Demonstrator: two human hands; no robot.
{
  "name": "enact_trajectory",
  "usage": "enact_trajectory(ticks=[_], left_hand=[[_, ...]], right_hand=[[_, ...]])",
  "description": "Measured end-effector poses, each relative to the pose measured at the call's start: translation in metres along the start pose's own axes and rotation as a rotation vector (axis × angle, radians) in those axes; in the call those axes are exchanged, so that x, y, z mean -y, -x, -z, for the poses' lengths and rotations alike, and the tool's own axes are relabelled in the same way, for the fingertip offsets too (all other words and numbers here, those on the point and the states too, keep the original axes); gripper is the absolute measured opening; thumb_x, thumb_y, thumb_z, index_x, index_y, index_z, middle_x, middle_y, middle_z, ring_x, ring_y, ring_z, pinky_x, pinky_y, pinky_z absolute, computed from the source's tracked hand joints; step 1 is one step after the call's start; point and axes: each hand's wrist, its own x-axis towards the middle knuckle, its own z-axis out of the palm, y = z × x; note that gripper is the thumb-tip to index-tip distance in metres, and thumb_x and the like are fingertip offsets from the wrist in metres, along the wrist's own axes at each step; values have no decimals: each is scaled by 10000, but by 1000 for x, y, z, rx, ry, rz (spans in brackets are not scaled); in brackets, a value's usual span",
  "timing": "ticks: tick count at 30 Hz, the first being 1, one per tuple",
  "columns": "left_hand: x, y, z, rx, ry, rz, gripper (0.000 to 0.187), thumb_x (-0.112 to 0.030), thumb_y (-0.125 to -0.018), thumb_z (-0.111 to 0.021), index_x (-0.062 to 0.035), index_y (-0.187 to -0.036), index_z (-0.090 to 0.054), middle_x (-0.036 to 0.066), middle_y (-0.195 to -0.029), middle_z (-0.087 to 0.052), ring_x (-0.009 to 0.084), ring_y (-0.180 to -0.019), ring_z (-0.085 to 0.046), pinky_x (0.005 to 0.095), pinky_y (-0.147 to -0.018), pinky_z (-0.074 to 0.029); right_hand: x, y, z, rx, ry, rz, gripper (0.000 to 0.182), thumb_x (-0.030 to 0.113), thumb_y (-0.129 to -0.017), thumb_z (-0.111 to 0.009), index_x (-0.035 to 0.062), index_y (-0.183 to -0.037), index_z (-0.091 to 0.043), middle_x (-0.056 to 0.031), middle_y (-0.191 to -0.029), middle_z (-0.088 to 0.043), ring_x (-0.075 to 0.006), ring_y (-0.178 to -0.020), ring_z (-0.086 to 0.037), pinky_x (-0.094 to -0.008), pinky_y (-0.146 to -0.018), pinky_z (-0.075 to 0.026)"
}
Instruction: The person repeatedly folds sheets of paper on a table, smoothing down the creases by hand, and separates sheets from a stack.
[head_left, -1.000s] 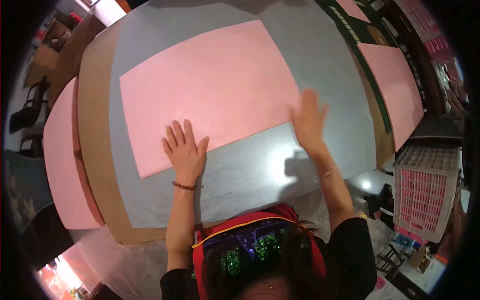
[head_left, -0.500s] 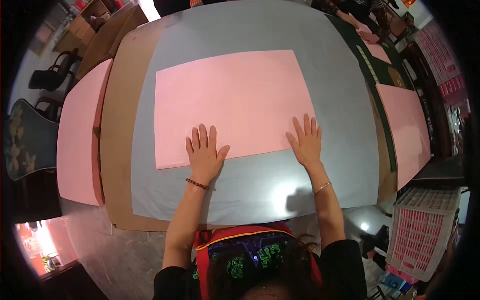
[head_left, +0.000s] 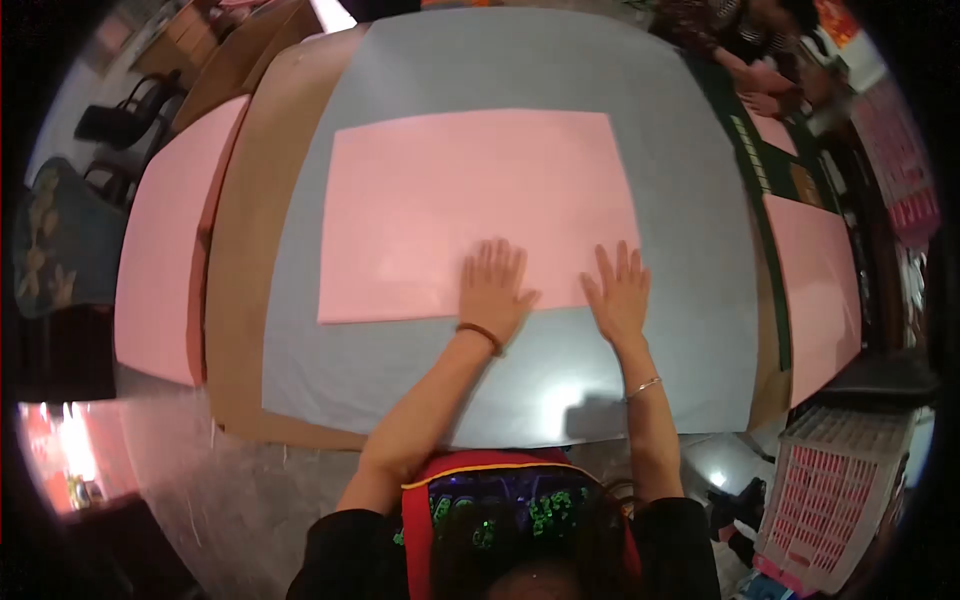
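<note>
A large pink sheet (head_left: 430, 200) lies flat on the grey cloth (head_left: 690, 330) that covers the table. My left hand (head_left: 492, 288), with a dark beaded bracelet at the wrist, rests palm down across the sheet's near edge, right of its middle. Its fingers are stretched out and slightly blurred. At the sheet's near right corner lies my right hand (head_left: 620, 295), fingers spread over the edge and a thin bangle on the wrist. Neither hand grips anything.
Brown board (head_left: 240, 300) shows beneath the cloth. A pink stack (head_left: 165, 260) stands at the left, and another pink stack (head_left: 820, 300) at the right beside a green mat (head_left: 715, 90). A co-worker's hands (head_left: 765, 90) are on pink material at the back right. A plastic crate (head_left: 830, 490) stands lower right.
My left hand has slid right along the sheet's near edge, closer to my right hand. My right hand stays at the corner. The view has shifted slightly.
</note>
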Motion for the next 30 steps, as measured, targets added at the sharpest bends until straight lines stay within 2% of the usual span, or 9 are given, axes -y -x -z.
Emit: enact_trajectory(ticks=[5,9,10,12,16,19,23,26,30], left_hand=[[206,121,70,-11,-383,667,581,-430,-937,-401,-110,-1416,-323,168,-1474,-271,329,-1378,-201,518,-1093,-159],[196,133,95,-113,-492,875,568,-426,-946,-378,-106,-1411,-322,164,-1480,-259,329,-1377,-195,531,-1089,-150],[163,105,106,262,-402,743,551,-411,-936,-405,-93,-1384,-359,165,-1488,-235,351,-1384,-162,550,-1088,-133],[102,76,67,-159,-226,256,572,-374,-862,-532,-55,-1322,-414,167,-1437,-321,377,-1349,-219,588,-1065,-151],[26,33,40,186,137,-193,649,-528,-869,-473,-170,-1396,-350,144,-1486,-252,358,-1380,-182,537,-1112,-116],[81,45,31,98,-112,-50,618,-530,-906,-405,-209,-1425,-314,137,-1502,-222,358,-1382,-175,532,-1115,-104],[210,109,83,38,-276,745,560,-425,-937,-401,-153,-1421,-334,135,-1487,-256,353,-1371,-195,556,-1081,-149],[209,97,109,69,-423,850,562,-459,-898,-459,-145,-1364,-430,126,-1479,-275,394,-1362,-188,609,-1054,-155],[93,17,73,-108,-231,164,514,-438,-814,-584,-114,-1213,-565,152,-1435,-345,402,-1358,-190,599,-1035,-222]], right_hand=[[-1,0,0,32,-49,9,559,477,-930,-407,183,-1404,-377,-167,-1486,-255,-389,-1366,-202,-544,-1090,-144],[1,-1,3,54,-64,-17,565,487,-935,-381,184,-1412,-366,-166,-1493,-241,-385,-1376,-178,-530,-1101,-113],[1,0,2,55,-60,-25,565,490,-937,-372,186,-1413,-363,-164,-1495,-237,-382,-1378,-173,-526,-1103,-108],[0,2,2,67,-45,-21,566,493,-938,-366,188,-1415,-361,-163,-1497,-234,-381,-1379,-173,-524,-1104,-106],[2,-1,7,88,-59,-30,571,499,-938,-359,189,-1418,-354,-160,-1500,-228,-379,-1380,-170,-521,-1107,-97],[-3,0,4,67,-68,-23,570,493,-939,-363,182,-1417,-357,-157,-1501,-228,-375,-1384,-162,-508,-1112,-95],[5,-2,15,120,-68,-54,563,478,-939,-378,181,-1417,-357,-152,-1505,-219,-367,-1389,-150,-495,-1116,-97],[8,-2,15,112,-75,-53,558,468,-939,-388,177,-1415,-361,-152,-1506,-214,-368,-1388,-150,-498,-1115,-99],[6,-2,13,100,-126,-67,558,484,-932,-407,175,-1396,-391,-161,-1493,-241,-370,-1384,-155,-527,-1105,-106]])
